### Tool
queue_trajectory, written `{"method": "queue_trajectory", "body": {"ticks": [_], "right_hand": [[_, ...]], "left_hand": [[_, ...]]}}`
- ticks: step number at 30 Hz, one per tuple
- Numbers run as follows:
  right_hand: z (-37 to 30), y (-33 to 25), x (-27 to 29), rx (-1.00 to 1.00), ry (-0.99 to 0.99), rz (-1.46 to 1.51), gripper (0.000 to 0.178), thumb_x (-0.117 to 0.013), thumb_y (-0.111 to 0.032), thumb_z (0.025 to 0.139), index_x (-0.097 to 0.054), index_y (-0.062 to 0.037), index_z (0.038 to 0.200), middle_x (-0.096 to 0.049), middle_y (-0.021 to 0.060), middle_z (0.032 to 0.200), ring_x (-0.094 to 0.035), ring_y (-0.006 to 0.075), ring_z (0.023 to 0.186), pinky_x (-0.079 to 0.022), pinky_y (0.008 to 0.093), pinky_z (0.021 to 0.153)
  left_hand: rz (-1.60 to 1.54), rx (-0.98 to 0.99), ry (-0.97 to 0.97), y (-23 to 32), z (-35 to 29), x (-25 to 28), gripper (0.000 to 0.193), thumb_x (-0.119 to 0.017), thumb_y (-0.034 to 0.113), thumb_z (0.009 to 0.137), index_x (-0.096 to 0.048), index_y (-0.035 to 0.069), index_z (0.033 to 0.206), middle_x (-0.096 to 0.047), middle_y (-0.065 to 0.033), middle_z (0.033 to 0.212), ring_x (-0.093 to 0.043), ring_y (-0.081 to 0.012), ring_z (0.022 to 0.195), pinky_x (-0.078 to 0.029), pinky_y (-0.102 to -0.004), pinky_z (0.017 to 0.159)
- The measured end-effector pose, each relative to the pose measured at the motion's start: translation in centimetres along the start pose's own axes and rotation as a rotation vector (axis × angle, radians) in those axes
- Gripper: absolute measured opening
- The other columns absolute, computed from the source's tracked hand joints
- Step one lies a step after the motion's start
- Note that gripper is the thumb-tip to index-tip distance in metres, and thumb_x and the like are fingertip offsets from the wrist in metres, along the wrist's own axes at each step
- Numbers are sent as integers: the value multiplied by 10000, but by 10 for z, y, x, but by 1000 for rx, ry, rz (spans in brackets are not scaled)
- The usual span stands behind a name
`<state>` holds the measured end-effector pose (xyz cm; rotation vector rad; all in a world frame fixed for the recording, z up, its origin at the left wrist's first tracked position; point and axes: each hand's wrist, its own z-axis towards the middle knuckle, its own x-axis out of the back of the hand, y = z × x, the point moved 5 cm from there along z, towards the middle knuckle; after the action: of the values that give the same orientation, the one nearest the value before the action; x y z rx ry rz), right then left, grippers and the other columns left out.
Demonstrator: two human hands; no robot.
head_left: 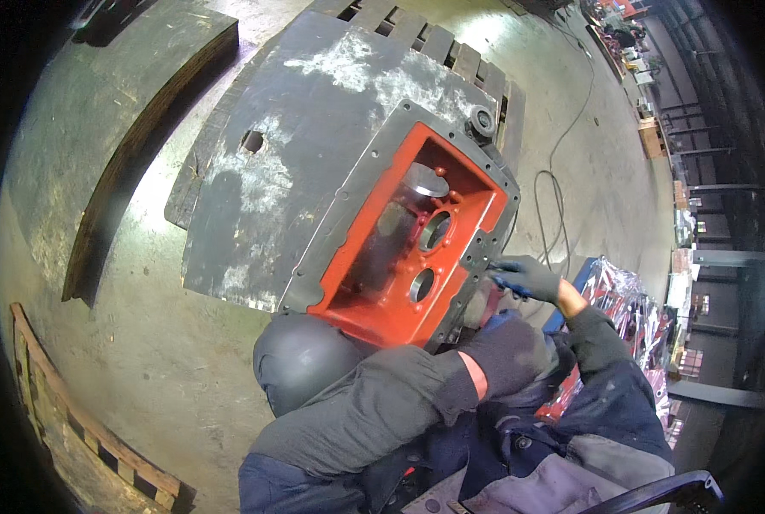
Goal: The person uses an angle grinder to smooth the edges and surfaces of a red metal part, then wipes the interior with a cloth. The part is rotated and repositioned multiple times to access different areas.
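In front of me a metal housing [464,304] lies open side up, red-painted inside, with a grey flange drilled with holes and round bores in its wall. At the flange's right edge is my right hand [528,278] in a dark glove with blue on it. Its fingers are curled near the bolt holes, and what they pinch, if anything, is too small to make out. My left hand [512,353], also gloved, is nearer my body, just beyond the housing's near right corner. Blur and its own back hide its fingers.
The housing rests on a worn dark board [254,214] over a slatted pallet [434,41]. A curved-looking thick board [134,128] lies left. A smooth dark rounded shape [305,360] adjoins the near corner. A cable [558,193] coils on the floor; plastic-wrapped goods [618,300] stand right.
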<state>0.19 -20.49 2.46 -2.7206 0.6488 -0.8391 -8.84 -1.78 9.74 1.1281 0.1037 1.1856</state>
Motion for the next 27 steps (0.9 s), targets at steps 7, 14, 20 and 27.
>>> {"method": "queue_trajectory", "body": {"ticks": [7, 14, 20, 27], "right_hand": [[33, -17, 2, 292, 99, -416, 391, -656, -307, 952, -725, -64, 1251, -770, 155, 1071, -710, 285, 886, -568, 436, 823], [60, 6, -27, 223, 429, -730, 254, -618, -232, 942, -774, -61, 1045, -745, 197, 1065, -729, 406, 954, -578, 518, 804], [26, -3, -11, 239, 574, -800, 236, -598, -257, 969, -746, -222, 1149, -698, 162, 1109, -725, 407, 902, -590, 528, 741], [81, 14, -18, 627, 162, -456, 310, -634, -289, 990, -716, -76, 1199, -738, 135, 1118, -703, 329, 852, -573, 435, 804]], "left_hand": [[-24, 87, -219, -8, 4, 7, 266, -629, 244, 945, -759, 36, 842, -701, -179, 883, -722, -373, 913, -562, -508, 725], [48, 213, -273, -18, 13, 20, 251, -605, 228, 967, -699, 20, 1071, -703, -172, 971, -714, -363, 951, -572, -484, 745], [65, 102, -334, -17, 8, 15, 260, -597, 181, 942, -671, 5, 1119, -718, -164, 924, -726, -346, 880, -582, -469, 761], [58, 158, -342, -18, 15, 22, 336, -571, 182, 977, -665, -18, 1230, -748, -202, 984, -723, -334, 957, -580, -495, 789]]}}
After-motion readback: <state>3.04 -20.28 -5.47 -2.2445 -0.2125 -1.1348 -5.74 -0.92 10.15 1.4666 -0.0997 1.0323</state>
